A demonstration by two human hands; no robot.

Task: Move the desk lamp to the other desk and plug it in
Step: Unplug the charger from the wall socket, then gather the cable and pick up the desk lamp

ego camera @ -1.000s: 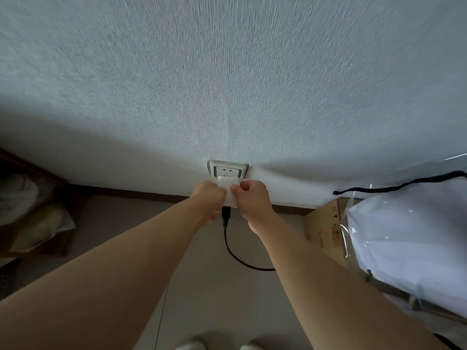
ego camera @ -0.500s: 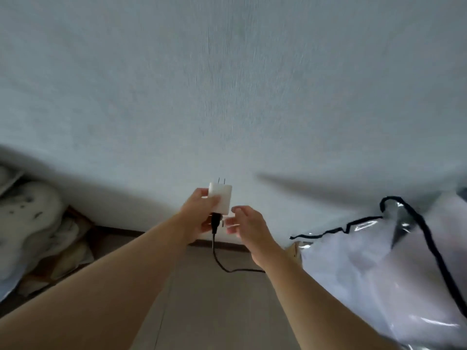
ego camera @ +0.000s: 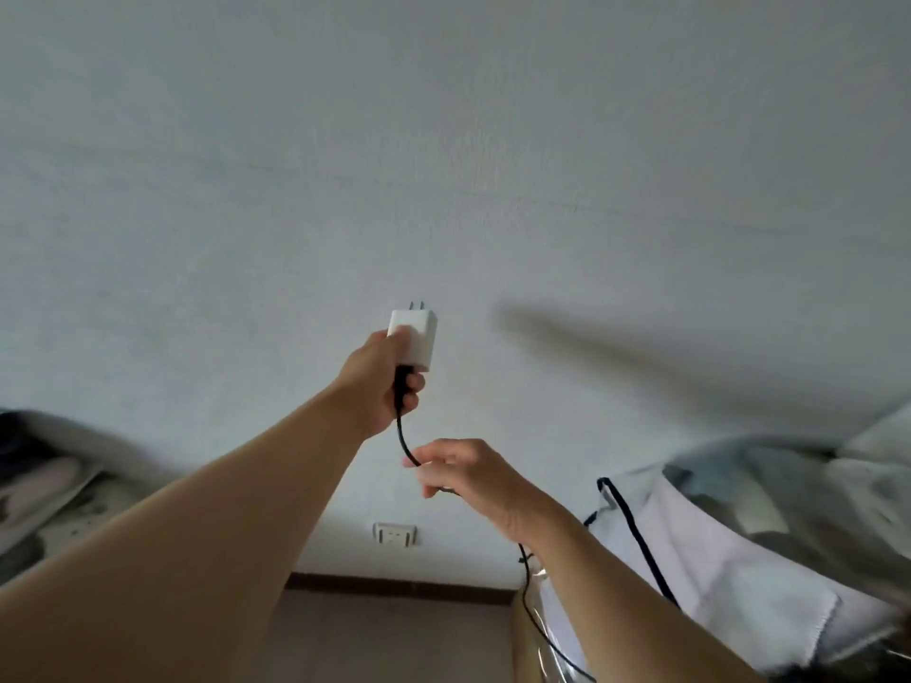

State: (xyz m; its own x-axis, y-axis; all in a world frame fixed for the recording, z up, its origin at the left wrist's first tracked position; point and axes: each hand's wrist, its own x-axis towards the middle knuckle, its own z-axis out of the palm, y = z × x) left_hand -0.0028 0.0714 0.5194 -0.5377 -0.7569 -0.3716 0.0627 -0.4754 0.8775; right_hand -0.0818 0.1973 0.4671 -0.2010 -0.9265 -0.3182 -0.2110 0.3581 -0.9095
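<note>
My left hand (ego camera: 379, 382) holds a white plug adapter (ego camera: 415, 337) up in front of the wall, its two metal prongs pointing upward. A black cable (ego camera: 402, 431) runs down from the adapter. My right hand (ego camera: 463, 473) pinches that cable a little lower and to the right; the cable continues down past my right forearm. The white wall socket (ego camera: 394, 533) is low on the wall, well below both hands, with nothing plugged in. The desk lamp itself is out of sight.
A clear plastic bag with black trim (ego camera: 715, 559) holding white fabric fills the lower right. A cardboard box (ego camera: 525, 633) stands beneath it by the wall. Blurred bundles (ego camera: 44, 485) lie at the left. A dark baseboard (ego camera: 394, 589) meets the floor.
The adapter has been pulled out of the wall socket and lifted well above it. My right hand let go of the adapter and slid down to grip the cable.
</note>
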